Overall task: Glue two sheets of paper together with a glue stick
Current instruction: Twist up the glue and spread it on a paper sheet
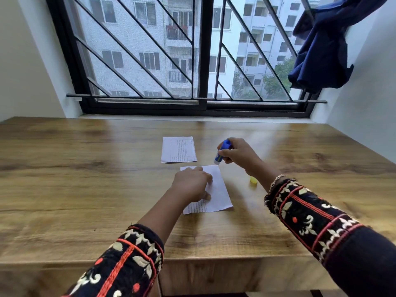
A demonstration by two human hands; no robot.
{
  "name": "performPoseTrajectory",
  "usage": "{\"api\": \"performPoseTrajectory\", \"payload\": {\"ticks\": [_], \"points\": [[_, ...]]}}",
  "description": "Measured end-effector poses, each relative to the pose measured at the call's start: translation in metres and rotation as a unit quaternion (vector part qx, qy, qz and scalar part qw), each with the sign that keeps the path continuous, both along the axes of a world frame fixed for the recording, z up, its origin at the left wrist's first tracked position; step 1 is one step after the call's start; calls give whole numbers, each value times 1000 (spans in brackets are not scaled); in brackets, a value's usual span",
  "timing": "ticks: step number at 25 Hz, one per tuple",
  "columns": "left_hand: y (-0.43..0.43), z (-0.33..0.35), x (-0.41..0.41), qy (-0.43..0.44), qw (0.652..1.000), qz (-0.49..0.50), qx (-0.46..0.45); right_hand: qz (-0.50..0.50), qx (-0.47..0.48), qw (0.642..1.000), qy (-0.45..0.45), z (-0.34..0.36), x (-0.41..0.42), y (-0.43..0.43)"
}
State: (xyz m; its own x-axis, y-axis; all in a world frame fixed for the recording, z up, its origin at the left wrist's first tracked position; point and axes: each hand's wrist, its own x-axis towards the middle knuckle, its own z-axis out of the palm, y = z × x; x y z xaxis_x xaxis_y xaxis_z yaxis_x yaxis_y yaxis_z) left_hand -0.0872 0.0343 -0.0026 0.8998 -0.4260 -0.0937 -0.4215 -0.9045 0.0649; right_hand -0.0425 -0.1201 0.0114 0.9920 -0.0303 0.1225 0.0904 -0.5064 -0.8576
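Two small white sheets lie on the wooden table [85,168]. The near sheet [220,189] has its blank side up, and my left hand [190,183] presses flat on its left part. My right hand [240,152] grips a blue glue stick [221,152], uncapped, tilted with its white tip pointing down at the near sheet's far right corner. Whether the tip touches the paper I cannot tell. The far sheet [179,149] lies printed side up, just beyond the near one. A yellow cap [253,180] sits on the table to the right of the near sheet.
A barred window [203,61] runs along the table's far edge. A dark blue cloth [321,50] hangs at the upper right. White walls close in the table on both sides.
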Motion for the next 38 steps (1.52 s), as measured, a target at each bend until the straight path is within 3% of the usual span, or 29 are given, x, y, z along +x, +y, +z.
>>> {"api": "performPoseTrajectory", "payload": {"ticks": [12,38], "points": [[-13,6,-1,-8,998,-7,60,11,-45,999,-5,-6,11,7],[-6,3,1,39,999,-3,-17,61,-71,996,10,-10,-27,1]]}}
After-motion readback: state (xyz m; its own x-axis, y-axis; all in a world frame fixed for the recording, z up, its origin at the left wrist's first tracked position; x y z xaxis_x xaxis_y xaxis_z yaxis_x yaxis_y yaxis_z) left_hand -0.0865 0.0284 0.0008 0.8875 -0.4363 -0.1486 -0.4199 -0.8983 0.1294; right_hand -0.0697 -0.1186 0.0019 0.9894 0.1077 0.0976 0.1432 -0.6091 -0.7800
